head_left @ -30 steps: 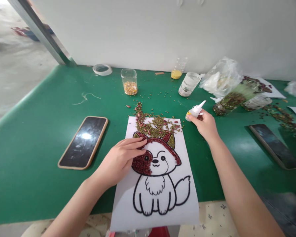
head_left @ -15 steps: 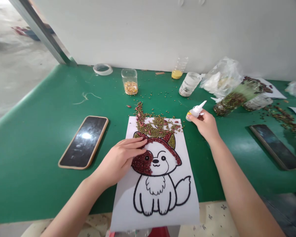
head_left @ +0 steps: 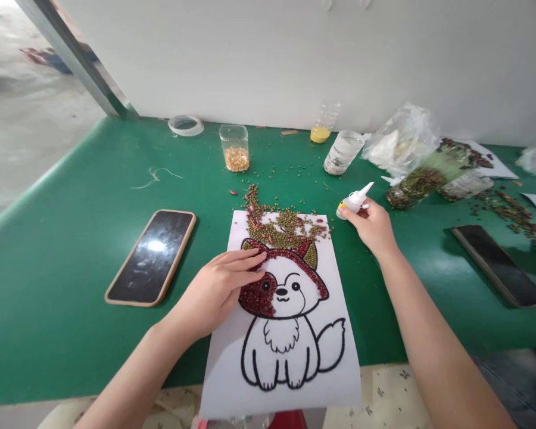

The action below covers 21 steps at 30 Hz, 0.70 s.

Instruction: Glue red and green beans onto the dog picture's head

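Green tbl (head_left: 62, 250) w/ tan-cased phone (head_left: 152, 259), tape roll (head_left: 185, 132), clear cup (head_left: 233, 149), loose beans (head_left: 251, 194), animal pic (head_left: 290, 345).

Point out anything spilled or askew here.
Loose beans look spilled: they stray from the paper onto the table, outside the drawing. The paper's lower end also overhangs the table's near edge.

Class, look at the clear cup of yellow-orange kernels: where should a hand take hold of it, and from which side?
Probably hold the clear cup by opposite side walls, high up, coming from the person's left. It stands upright with an open top, so a level grip should help avoid spilling the kernels; loose beans lie scattered in front and to its right.
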Tool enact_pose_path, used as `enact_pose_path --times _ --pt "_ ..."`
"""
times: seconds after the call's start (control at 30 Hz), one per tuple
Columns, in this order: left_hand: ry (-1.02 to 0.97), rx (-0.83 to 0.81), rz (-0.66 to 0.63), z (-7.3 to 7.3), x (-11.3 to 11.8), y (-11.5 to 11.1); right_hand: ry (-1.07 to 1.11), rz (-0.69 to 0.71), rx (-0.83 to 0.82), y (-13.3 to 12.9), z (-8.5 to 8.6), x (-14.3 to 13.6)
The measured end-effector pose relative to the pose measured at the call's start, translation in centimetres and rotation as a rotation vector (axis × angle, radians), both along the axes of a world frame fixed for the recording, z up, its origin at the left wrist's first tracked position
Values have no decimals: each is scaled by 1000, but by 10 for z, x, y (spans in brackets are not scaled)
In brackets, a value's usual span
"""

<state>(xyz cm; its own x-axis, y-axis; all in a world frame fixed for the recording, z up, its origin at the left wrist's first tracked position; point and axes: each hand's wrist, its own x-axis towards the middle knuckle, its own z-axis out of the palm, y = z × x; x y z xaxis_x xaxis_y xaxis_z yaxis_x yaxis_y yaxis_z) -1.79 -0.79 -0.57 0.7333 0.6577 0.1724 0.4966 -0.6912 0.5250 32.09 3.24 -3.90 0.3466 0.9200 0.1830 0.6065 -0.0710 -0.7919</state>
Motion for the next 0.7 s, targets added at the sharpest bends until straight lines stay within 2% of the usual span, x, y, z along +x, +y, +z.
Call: enact_pose_path --times 0.53,0.7 --pt "61 46 -9 -2 2 -5 24 -12 -12 0 1 -1" --pt "41 2 6 -1 2 -3 20 -12 -8 0 1 -1"
